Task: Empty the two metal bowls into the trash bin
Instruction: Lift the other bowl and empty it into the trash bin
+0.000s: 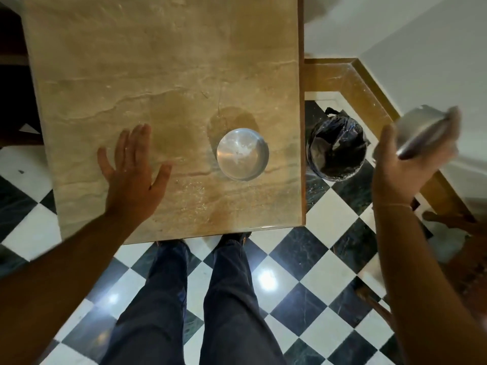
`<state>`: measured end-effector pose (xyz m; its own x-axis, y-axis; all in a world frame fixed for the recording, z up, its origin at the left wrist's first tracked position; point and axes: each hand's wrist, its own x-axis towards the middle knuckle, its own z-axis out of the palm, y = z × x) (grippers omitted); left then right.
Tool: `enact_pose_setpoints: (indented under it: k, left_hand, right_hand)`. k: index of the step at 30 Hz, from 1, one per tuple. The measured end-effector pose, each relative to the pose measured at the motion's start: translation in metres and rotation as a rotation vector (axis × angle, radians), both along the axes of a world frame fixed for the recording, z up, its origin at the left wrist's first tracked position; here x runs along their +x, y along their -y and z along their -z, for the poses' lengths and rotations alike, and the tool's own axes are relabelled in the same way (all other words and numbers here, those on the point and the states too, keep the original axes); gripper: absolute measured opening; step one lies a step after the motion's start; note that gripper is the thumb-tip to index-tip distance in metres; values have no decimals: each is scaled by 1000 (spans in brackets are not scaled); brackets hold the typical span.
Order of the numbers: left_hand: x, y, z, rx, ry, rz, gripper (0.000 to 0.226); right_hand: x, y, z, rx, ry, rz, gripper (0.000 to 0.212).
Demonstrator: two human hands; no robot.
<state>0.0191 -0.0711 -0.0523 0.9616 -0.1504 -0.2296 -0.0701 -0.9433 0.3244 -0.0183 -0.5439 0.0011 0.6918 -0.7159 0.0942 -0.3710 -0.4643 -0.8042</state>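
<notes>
One metal bowl [243, 153] stands upright near the right edge of the beige marble table [158, 75]; its inside looks shiny and bare. My left hand [133, 164] lies flat on the table to the bowl's left, fingers spread, holding nothing. My right hand [395, 164] is raised off the table's right side and grips the second metal bowl [424, 133], which is tilted and blurred by motion. That bowl is to the right of the trash bin [337, 151], a small round bin lined with a black bag, standing on the floor beside the table.
The floor is black-and-white checkered tile [303, 259]. A wooden skirting [369, 83] runs along the white wall behind the bin. Brown wooden furniture [453, 219] shows at the right edge. My legs in dark trousers stand at the table's near edge.
</notes>
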Motion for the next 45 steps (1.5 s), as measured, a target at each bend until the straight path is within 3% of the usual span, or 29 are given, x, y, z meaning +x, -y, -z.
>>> enact_pose_setpoints:
  k: [3,5,9,12,16,20,24,27,29,31,33,36,41,43,45]
  left_hand:
    - [1,-3,1,7,1,27,80]
    - [3,-3,-1,10,6,21,79]
    - [4,-4,-2,16,-14,15,78]
    - [-2,-6,5,25,-39,18,78]
    - [-18,-12,13,58,-95,-30,79]
    - [-27,-14,18,69,-75,-57,79]
    - [-31,-12,17,77,-55,-74,78]
    - [-31,-12,18,59,-44,-101,77]
    - [-31,-15,19,70,-33,-117,77]
    - [-31,-14,18,65,-57,-95,77]
    - [-30,-13,16,58,-62,-89,78]
    - [-28,-8,16,39,-48,-115,80]
    - [-33,-3,1,-32,-68,-72,87]
    - [-30,6,-13,-104,-52,-66,94]
    - [-26,18,-31,-200,-52,-41,102]
  right_hand:
    - [11,-6,31,75,-491,88,104]
    - [9,0,43,-15,-599,36,98]
    - [2,4,22,-35,-382,158,98]
    - [0,5,12,-200,-208,85,98]
    - [15,0,29,-5,-476,107,109]
    - [32,1,32,-144,-388,69,99]
    - [14,-9,46,25,-630,162,111]
    - [24,-4,40,-151,-437,108,100]
    - [31,0,48,-198,-455,55,99]
    - [16,-4,51,-77,-649,96,104]
    - [7,2,55,-51,-670,133,100]
    - [26,8,42,79,-426,133,93]
    - [11,-19,12,631,-287,323,95]
    - [13,-39,-18,845,-205,276,82]
    - [11,-72,-47,1040,-135,172,54]
